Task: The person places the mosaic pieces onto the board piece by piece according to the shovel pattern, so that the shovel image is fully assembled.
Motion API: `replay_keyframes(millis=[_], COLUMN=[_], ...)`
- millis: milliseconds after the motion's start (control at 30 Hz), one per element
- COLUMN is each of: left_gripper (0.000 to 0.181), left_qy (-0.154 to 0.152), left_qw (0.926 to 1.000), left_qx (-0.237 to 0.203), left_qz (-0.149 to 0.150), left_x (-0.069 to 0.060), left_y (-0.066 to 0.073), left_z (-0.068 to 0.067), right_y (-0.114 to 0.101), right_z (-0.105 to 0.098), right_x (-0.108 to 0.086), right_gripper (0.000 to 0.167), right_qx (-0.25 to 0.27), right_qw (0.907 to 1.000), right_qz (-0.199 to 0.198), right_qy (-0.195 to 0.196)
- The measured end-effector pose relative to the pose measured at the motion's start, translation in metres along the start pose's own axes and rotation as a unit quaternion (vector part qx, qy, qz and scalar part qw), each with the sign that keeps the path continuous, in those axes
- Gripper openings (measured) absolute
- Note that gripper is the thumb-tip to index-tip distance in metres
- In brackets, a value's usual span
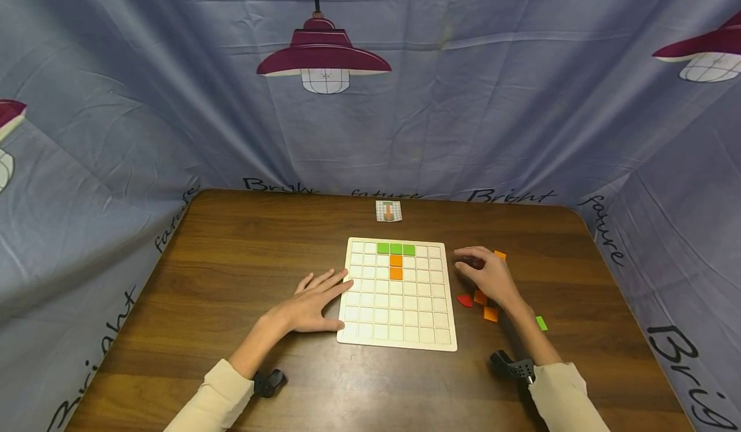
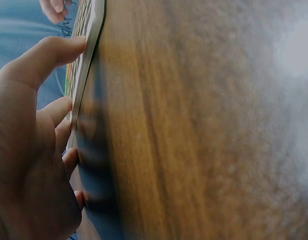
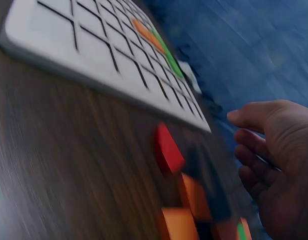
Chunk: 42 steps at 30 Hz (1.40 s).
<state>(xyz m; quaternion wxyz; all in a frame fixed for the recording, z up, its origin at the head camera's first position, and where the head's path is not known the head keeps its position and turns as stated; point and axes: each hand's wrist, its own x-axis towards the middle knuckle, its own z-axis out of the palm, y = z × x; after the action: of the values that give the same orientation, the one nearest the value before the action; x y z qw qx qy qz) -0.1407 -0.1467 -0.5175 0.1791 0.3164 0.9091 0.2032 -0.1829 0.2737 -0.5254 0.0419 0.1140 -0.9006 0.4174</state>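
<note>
A white gridded board (image 1: 396, 316) lies flat on the table. Three green tiles (image 1: 396, 249) fill part of its top row, with two orange tiles (image 1: 396, 267) in a column below the middle one. My left hand (image 1: 309, 306) rests at the board's left edge, fingers spread, fingertips and thumb touching it. Off the board's right edge, my right hand (image 1: 489, 274) hovers with bent fingers above loose pieces; no piece shows in its grip. Below it lie a red piece (image 3: 168, 150) with a curved edge and orange tiles (image 3: 179, 225). The dark area under its fingers is unclear.
Behind the board lies a small card (image 1: 388, 211) printed with a grid and a coloured pattern. A light green piece (image 1: 541, 323) sits beside the right forearm, and another orange tile (image 1: 500, 255) shows behind the right hand. A blue curtain (image 1: 405, 130) surrounds the wooden table (image 1: 243, 239).
</note>
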Motion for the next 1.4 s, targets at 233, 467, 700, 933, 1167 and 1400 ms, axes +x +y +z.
replay_keyframes(millis=[233, 467, 700, 933, 1167, 1400], left_gripper=[0.086, 0.086, 0.086, 0.085, 0.086, 0.086], left_qy=[-0.002, -0.005, -0.004, -0.002, -0.003, -0.003], left_qw=[1.0, 1.0, 1.0, 1.0, 1.0, 1.0], left_qx=[0.001, 0.0, 0.0, 0.005, 0.003, 0.005], left_qz=[-0.002, -0.002, -0.001, -0.002, -0.003, -0.002], left_x=[0.0, 0.0, 0.001, 0.001, 0.0, 0.0], left_y=[0.0, 0.0, 0.0, 0.0, 0.001, 0.0], left_z=[0.0, 0.0, 0.001, 0.002, 0.0, 0.001], right_y=[0.025, 0.046, 0.062, 0.069, 0.067, 0.067], right_z=[-0.032, -0.048, -0.051, -0.047, -0.045, -0.044], right_x=[-0.008, -0.012, -0.013, -0.01, -0.008, -0.004], right_gripper=[0.03, 0.031, 0.038, 0.039, 0.041, 0.039], right_qx=[-0.032, -0.046, -0.047, -0.042, -0.039, -0.046], right_qw=[0.9983, 0.9936, 0.9909, 0.9903, 0.9912, 0.9901], right_qz=[0.024, 0.07, 0.104, 0.114, 0.113, 0.119], right_qy=[0.042, 0.076, 0.071, 0.068, 0.058, 0.059])
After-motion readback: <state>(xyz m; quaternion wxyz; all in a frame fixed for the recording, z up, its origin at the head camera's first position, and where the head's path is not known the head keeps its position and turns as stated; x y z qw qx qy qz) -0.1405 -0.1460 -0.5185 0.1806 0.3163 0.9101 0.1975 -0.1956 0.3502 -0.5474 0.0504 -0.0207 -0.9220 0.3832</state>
